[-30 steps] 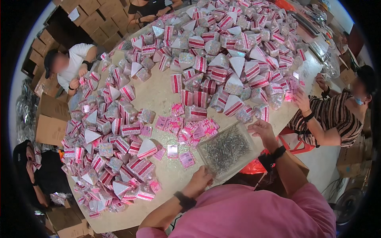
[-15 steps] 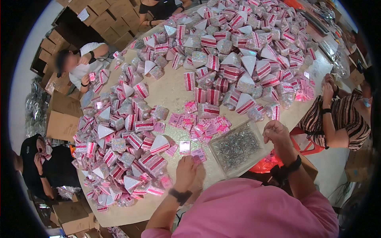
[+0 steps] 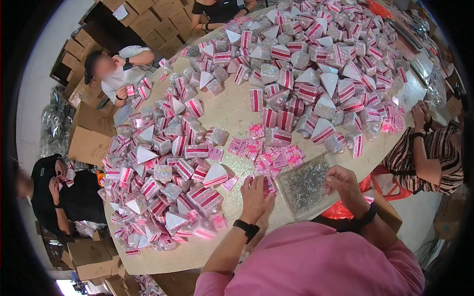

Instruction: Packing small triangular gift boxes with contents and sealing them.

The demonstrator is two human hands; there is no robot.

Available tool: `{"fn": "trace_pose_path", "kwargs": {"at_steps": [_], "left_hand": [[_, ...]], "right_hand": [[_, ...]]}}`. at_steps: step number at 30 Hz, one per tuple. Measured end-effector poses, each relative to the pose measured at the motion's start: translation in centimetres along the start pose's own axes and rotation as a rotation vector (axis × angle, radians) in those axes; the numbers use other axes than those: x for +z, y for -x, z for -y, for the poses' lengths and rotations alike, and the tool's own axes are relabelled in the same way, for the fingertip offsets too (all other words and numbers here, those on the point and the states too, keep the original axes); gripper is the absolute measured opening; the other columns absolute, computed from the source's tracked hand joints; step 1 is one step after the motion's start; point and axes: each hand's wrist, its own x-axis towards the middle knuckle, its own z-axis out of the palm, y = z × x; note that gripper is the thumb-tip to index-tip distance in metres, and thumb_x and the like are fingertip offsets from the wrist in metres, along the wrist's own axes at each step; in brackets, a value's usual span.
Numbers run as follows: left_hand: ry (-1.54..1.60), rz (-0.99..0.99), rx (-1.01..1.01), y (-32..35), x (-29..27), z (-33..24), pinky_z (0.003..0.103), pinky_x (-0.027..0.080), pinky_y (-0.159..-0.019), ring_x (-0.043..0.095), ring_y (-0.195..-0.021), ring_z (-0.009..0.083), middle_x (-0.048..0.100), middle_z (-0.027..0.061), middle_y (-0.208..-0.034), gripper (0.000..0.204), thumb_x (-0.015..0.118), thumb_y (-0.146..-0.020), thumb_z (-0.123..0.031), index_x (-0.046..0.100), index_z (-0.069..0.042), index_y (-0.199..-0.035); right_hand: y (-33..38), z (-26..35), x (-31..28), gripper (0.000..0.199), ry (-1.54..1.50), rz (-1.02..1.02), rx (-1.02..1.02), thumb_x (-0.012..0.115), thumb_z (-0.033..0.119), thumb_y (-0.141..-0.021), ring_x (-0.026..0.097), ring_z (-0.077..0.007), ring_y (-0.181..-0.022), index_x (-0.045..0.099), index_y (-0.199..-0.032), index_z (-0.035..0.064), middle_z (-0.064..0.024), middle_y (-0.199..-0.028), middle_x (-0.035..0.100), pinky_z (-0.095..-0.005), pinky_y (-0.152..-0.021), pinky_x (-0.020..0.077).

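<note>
Nearest the camera, the person in a pink shirt reaches both forearms onto the pale round counter [image 3: 232,116]. The left hand [image 3: 255,194], a black band on its wrist, lies with curled fingers on a small pink-and-white flat packet [image 3: 269,183] at the counter's near edge; the fingers close around the packet, though how firmly cannot be told. The right hand [image 3: 342,180], also with a dark wristband, rests at the right edge of a clear shallow plastic tray of small silvery metal pieces [image 3: 305,186], its fingers bent narrow and pinched together; whether they grip anything is hidden.

Just beyond the left hand lies a loose scatter of flat pink packets [image 3: 276,155], touching one another. To the left, a heap of pink-and-white wedge-shaped boxes with red stripes [image 3: 168,182] covers that side of the counter. Farther off, a larger heap of the same boxes [image 3: 321,64] fills the far half.

Around the counter sit other people: one in a striped top [image 3: 424,153] at the right, one in black [image 3: 64,197] at the left, one in white [image 3: 121,69] at the far left. Brown cardboard cartons [image 3: 89,133] stand stacked behind them.
</note>
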Motion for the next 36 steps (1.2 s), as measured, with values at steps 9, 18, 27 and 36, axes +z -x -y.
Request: {"fn": "trace_pose_path", "kwargs": {"at_steps": [9, 18, 27, 36], "left_hand": [[0.124, 0.002, -0.005, -2.2, -2.5, 0.0, 0.044, 0.031, -0.100, 0.043, -0.111, 0.0358, 0.054, 0.0151, -0.113, 0.064, 0.072, -0.068, -0.023, 0.047, -0.006, -0.124], [1.873, 0.074, -0.398, 0.2, -8.5, -2.4, 0.046, 0.045, -0.095, 0.053, -0.112, 0.0326, 0.053, 0.0180, -0.121, 0.063, 0.064, -0.084, -0.039, 0.041, -0.003, -0.130], [2.319, 0.285, -0.293, 1.5, -8.4, -3.6, 0.052, 0.047, -0.088, 0.055, -0.105, 0.0380, 0.049, 0.0214, -0.127, 0.060, 0.056, -0.088, -0.041, 0.040, -0.004, -0.132], [2.265, 0.275, -0.538, 1.3, -9.0, -3.7, 0.046, 0.049, -0.080, 0.058, -0.094, 0.0356, 0.057, 0.0217, -0.114, 0.047, 0.036, -0.097, -0.039, 0.047, -0.002, -0.124]], "right_hand": [[-0.4, -0.1, 1.6, 0.008, 0.021, 0.033, 0.006, 0.053, 0.009, -0.088, 0.055, -0.0087, -0.063, 0.056, -0.086, 0.0012, -0.0036, -0.074, 0.058, -0.0223, -0.056, 0.0454], [-0.4, 3.3, 4.9, 0.008, -0.050, 0.184, 0.017, 0.056, 0.009, -0.087, 0.053, -0.0064, -0.063, 0.056, -0.088, 0.0011, -0.0009, -0.074, 0.055, -0.0210, -0.057, 0.0426], [-1.2, 4.1, 8.4, 0.007, -0.083, 0.171, -0.059, 0.058, 0.006, -0.086, 0.058, -0.0087, -0.066, 0.056, -0.090, 0.0015, -0.0033, -0.077, 0.059, -0.0216, -0.058, 0.0468], [-1.9, 1.9, 8.7, 0.004, -0.132, 0.114, -0.013, 0.058, 0.006, -0.085, 0.057, -0.0077, -0.063, 0.056, -0.087, 0.0032, -0.0020, -0.076, 0.059, -0.0203, -0.053, 0.0454]]}}
